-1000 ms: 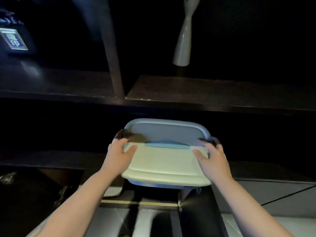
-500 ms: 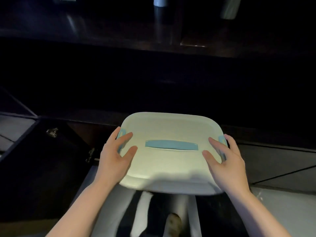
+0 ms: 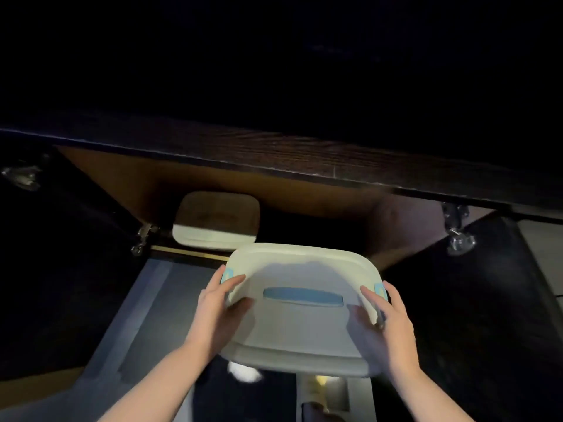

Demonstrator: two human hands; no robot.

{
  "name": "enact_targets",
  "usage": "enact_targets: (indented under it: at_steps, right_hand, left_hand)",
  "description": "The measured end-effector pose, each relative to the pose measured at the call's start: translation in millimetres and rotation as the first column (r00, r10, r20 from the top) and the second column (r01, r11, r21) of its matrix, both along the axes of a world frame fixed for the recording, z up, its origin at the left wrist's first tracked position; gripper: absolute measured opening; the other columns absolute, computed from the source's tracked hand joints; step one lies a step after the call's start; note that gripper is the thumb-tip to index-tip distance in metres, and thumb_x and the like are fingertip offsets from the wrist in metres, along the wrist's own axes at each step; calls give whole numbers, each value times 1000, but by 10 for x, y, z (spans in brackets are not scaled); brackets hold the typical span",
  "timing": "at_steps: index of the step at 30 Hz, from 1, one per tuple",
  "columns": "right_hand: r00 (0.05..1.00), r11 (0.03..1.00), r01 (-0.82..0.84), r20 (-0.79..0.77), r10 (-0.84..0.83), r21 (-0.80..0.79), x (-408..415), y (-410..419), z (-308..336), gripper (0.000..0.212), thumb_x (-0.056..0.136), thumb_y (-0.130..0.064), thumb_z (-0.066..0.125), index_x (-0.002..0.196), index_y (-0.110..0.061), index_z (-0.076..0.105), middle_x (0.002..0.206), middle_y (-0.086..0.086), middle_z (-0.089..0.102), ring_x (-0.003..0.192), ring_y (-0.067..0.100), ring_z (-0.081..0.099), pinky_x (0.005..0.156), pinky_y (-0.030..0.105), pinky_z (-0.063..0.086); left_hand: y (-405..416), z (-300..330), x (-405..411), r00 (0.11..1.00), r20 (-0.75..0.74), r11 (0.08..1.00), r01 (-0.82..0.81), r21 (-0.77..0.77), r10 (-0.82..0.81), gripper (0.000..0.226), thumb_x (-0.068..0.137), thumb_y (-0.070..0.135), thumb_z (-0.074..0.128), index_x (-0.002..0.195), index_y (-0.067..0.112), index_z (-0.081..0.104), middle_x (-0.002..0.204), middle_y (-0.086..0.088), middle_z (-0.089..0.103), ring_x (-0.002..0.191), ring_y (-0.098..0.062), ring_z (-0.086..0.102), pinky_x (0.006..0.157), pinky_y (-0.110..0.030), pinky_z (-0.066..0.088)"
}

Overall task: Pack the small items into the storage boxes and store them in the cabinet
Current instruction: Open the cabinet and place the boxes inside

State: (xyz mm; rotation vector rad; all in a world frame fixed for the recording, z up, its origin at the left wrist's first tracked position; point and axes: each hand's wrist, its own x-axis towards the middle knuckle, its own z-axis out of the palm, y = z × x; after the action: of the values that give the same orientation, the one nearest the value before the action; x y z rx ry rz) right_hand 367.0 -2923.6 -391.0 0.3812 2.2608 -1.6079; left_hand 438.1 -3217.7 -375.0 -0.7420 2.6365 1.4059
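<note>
Storage box (image 3: 301, 303) lower-center of frame, just outside cabinet (image 3: 274, 156) opening, left hand (image 3: 217, 303) & right hand (image 3: 393, 318) gripping its short sides by blue latches; prob rigid, smooth plastic, light-ish, hold w/ both.

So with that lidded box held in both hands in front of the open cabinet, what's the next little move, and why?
Probably ease the storage box forward and down into the open cabinet, to the right of the box already inside. The left hand and right hand grip its sides, its lid looks closed, and the space beside the stored box looks free, though that corner is dim.
</note>
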Motion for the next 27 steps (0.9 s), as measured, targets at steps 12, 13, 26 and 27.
enact_targets:
  at_steps: [12,13,26,27]
  right_hand:
    - [959,891,-73,-213,185,448,-1387,-43,-2604,42,83,-36,71,123,-26,64,152,-3,33,128,13,45,95,20,31]
    - [958,887,-63,-222,183,458,-1474,-31,-2780,41,83,-37,70,122,-26,64,152,-1,33,127,14,45,93,20,31]
    - [859,611,-146,-206,468,778,-1651,-190,-3432,57,88,-67,43,136,-37,48,151,-1,36,142,27,22,113,43,18]
    - [810,564,-166,-214,546,809,-1522,-196,-3447,62,87,-72,36,138,-39,44,152,-6,33,144,22,19,115,43,12]
  left_hand:
    - [-74,-2783,-1601,992,43,993,116,-28,-114,60,80,36,70,135,29,48,158,2,13,142,-21,19,112,-33,20]
    - [-72,-2970,-1714,992,23,992,124,-25,-123,59,80,36,70,135,28,48,157,0,14,142,-22,20,113,-36,22]
    - [107,-3711,-1887,927,-35,834,318,-450,-372,54,93,58,31,142,36,34,158,0,12,145,-16,-3,115,-35,-5]
    - [146,-3717,-1780,899,-37,771,353,-531,-437,59,91,63,25,143,37,32,158,5,14,145,-12,0,115,-34,-10]
